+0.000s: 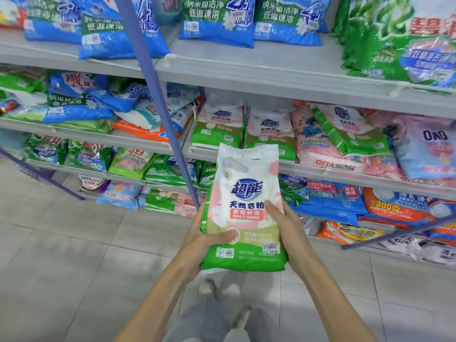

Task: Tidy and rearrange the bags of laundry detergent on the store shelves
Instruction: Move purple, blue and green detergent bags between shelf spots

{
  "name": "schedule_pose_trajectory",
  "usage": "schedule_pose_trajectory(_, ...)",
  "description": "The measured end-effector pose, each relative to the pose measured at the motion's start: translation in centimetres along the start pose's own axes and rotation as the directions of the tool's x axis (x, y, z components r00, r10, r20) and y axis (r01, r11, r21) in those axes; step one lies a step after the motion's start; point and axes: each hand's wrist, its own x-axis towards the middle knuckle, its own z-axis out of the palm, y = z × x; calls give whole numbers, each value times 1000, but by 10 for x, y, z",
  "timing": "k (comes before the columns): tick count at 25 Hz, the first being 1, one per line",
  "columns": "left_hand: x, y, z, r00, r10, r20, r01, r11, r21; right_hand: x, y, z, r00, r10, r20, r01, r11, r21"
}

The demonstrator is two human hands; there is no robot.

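I hold a white, pink and green detergent bag (244, 208) upright in front of the shelves, its printed front facing me. My left hand (202, 239) grips its lower left edge with the thumb across the front. My right hand (287, 225) grips the right edge, thumb on the front. Two matching bags (218, 124) (270, 130) stand on the middle shelf (197, 149) just behind and above the held bag. A third matching bag (350, 129) lies tilted on pink bags to the right.
A blue slanted post (158, 95) crosses the shelves left of the bag. Blue bags (217, 21) line the top shelf, green ones (399, 38) at its right. Lower shelves hold mixed green, blue, orange and pink bags. Grey tiled floor (74, 255) lies below, my shoes visible.
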Motion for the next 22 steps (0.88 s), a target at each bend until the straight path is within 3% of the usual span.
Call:
schedule_pose_trajectory(5, 54, 32, -16, 1000, -12, 12, 11, 993, 117, 48, -20, 20, 995, -7, -98, 6, 1000, -10)
schedule_pose_trajectory(10, 146, 103, 29, 998, 64, 27, -69, 962, 264, 135, -88, 10, 951, -253, -175, 210, 950, -233)
schedule_pose_trajectory(14, 239, 133, 70, 983, 178, 39, -182, 934, 309, 220, -129, -20, 938, -312, -150, 243, 903, -355)
schedule_pose_trajectory(17, 283, 112, 84, 973, 223, 54, -225, 882, 413, 259, -108, -45, 934, -331, -138, 216, 827, -519)
schedule_pose_trajectory(22, 284, 77, 75, 962, 273, -12, -246, 884, 397, 274, -60, -54, 880, -417, -228, 264, 828, -495)
